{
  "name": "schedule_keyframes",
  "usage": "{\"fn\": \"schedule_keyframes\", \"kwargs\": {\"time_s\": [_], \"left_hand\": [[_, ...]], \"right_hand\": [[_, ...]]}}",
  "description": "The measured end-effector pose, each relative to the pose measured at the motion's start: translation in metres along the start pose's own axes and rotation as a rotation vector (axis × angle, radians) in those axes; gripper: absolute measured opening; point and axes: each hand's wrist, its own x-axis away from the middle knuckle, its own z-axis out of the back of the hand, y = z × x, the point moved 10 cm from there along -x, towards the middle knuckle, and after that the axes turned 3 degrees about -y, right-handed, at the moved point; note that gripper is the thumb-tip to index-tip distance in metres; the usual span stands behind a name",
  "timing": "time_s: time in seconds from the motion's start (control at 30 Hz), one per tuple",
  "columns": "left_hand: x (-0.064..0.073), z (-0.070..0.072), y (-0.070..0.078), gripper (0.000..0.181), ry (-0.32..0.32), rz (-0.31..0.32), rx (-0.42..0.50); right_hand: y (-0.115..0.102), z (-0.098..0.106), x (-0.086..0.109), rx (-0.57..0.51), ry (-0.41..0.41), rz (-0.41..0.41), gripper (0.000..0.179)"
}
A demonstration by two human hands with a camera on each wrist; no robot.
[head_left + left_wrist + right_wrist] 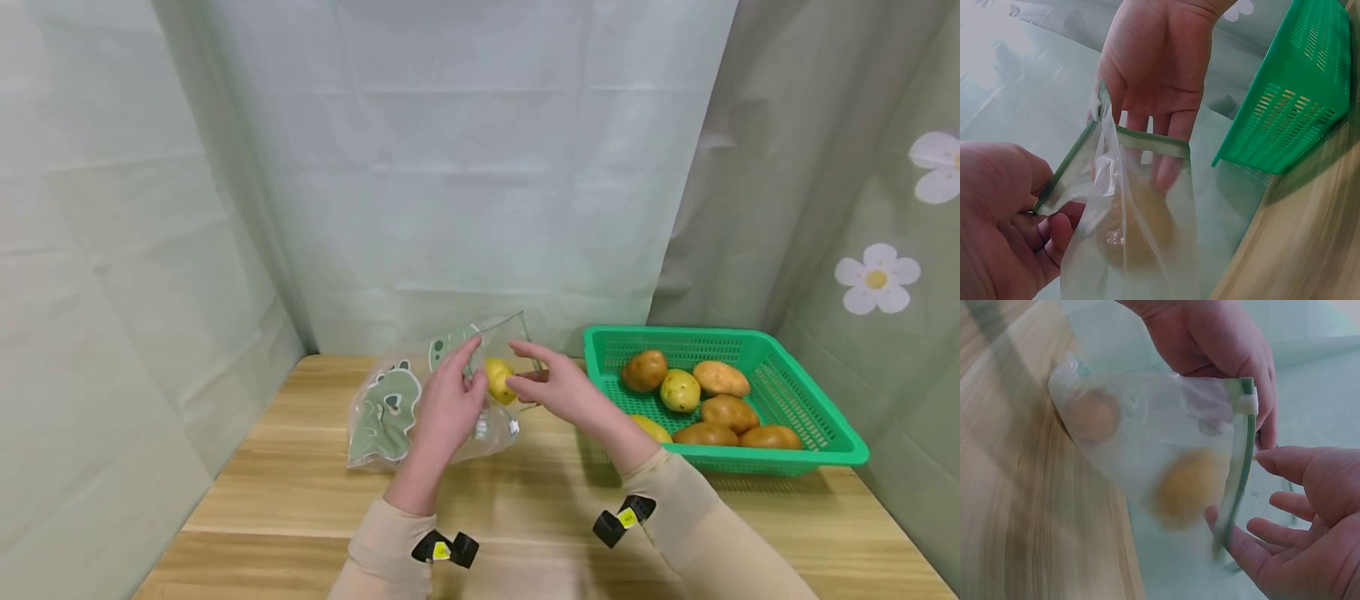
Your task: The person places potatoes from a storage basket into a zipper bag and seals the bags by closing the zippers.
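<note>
A clear zip bag (442,442) with a green cartoon print and a green-edged mouth stands tilted over the table. My left hand (453,396) pinches the rim of its mouth. Inside, just past the opening, is a round yellow fruit (498,381), blurred in the right wrist view. My right hand (566,387) is at the mouth with fingers spread and loosely bent. Some of its fingertips (1169,175) reach inside, close to the fruit. Deeper in the bag, a reddish-brown round thing (1091,415) shows through the plastic. A white slider (1247,404) sits at one end of the zip.
To the right, a green plastic basket (817,457) holds several brown potatoes (729,413) and yellow fruits (680,390). Its near left corner lies beneath my right forearm. Pale curtains (465,183) hang behind and beside the wooden table (300,500).
</note>
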Motion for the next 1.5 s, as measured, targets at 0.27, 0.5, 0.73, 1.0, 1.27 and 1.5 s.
{"fn": "schedule_keyframes", "kwargs": {"time_s": [0.27, 0.5, 0.73, 1.0, 1.27, 1.5], "left_hand": [[-0.001, 0.004, 0.004, 0.058, 0.024, -0.024, -0.005], [-0.001, 0.004, 0.005, 0.061, 0.032, -0.033, -0.002], [0.0, 0.004, 0.004, 0.062, 0.036, -0.034, -0.005], [0.001, 0.003, 0.005, 0.061, 0.028, -0.037, 0.011], [0.0, 0.0, 0.004, 0.061, 0.021, -0.03, 0.007], [0.0, -0.002, 0.002, 0.061, 0.004, -0.022, 0.021]], "right_hand": [[-0.004, 0.005, 0.006, 0.06, 0.031, -0.009, 0.059], [-0.003, 0.02, 0.014, 0.117, 0.076, 0.023, 0.056], [-0.005, 0.029, 0.022, 0.143, 0.083, 0.045, 0.06], [-0.007, 0.042, 0.034, 0.27, 0.075, 0.114, 0.068], [0.006, 0.063, 0.048, 0.408, 0.094, 0.098, 0.077], [0.015, 0.082, 0.059, 0.464, 0.097, 0.11, 0.08]]}}
